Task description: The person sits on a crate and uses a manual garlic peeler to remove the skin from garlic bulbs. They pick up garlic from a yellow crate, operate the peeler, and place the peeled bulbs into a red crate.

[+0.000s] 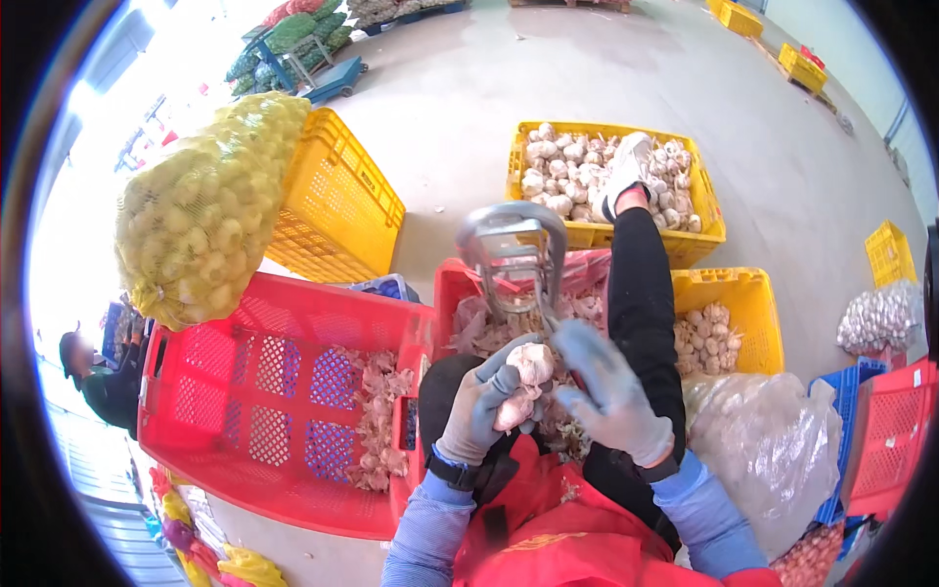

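My left hand (477, 411), in a grey-blue work glove, holds two garlic bulbs: one whitish garlic bulb (531, 362) on top and a pinkish garlic bulb (513, 411) below it. Close on the right is my gloved right hand (612, 400), blurred by motion. A small dark red piece shows by its palm; whether the hand grips it is unclear. Beyond both hands stands a grey metal frame (511, 213) with a rounded top. It rises from a red crate (449, 293) littered with garlic skins (477, 326).
To the left lies a large red crate (293, 506) with skins and bulbs at one end. A yellow net sack of garlic (205, 220) leans by a yellow crate (337, 198). My foot rests in a yellow crate of bulbs (616, 238). Another person (110, 389) is far left.
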Action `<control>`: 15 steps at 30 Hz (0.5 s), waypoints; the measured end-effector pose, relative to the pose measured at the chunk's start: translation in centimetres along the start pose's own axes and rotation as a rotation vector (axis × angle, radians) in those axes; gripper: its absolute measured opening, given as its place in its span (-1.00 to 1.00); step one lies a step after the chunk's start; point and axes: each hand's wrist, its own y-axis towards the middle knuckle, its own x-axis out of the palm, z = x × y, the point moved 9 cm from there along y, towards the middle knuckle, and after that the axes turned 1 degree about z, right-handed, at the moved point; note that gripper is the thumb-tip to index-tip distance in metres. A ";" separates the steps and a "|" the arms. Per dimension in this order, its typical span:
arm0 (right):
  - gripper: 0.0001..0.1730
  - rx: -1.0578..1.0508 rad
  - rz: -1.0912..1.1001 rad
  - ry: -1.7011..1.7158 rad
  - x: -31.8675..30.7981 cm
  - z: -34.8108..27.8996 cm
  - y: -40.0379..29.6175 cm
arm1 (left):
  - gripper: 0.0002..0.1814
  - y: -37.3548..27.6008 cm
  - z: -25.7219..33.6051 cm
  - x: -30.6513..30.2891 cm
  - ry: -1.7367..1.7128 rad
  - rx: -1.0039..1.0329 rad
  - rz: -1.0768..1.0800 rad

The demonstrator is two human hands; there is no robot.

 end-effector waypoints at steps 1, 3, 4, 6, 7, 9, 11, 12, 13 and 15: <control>-0.26 -0.029 -0.082 0.080 1.0 -0.9 0.2 | -0.37 -0.4 -0.5 0.5 0.030 -0.006 -0.002; -0.34 -0.027 0.031 0.198 1.2 -1.2 -0.3 | -0.45 -0.9 -3.3 -0.1 -0.016 -0.036 0.080; -0.35 -0.045 0.003 0.182 1.3 -1.2 -0.4 | -0.48 -1.3 -3.9 -0.2 -0.002 -0.036 0.127; -0.38 -0.034 -0.038 0.200 1.5 -0.7 -1.1 | -0.60 -2.2 -3.6 0.2 0.020 -0.087 0.169; -0.38 0.073 0.022 0.275 1.0 0.4 -1.8 | -0.61 -2.6 -4.4 0.3 0.072 -0.175 0.111; -0.39 0.281 0.142 0.419 0.2 2.5 -3.4 | -0.62 -3.8 -5.7 -0.1 0.174 -0.344 -0.008; -0.38 0.570 0.200 0.891 0.5 4.8 -4.9 | -0.43 -4.3 -4.8 -0.2 0.555 -0.311 -0.093; -0.37 0.664 0.122 1.016 0.9 5.1 -5.4 | -0.36 -4.2 -3.1 0.4 0.720 -0.090 -0.065; -0.33 0.759 0.043 1.141 1.6 5.0 -5.8 | -0.28 -4.3 -0.8 1.6 0.877 0.133 -0.036; -0.46 0.826 -0.010 1.165 2.9 4.6 -6.4 | -0.16 -3.8 0.7 2.6 0.671 0.181 0.039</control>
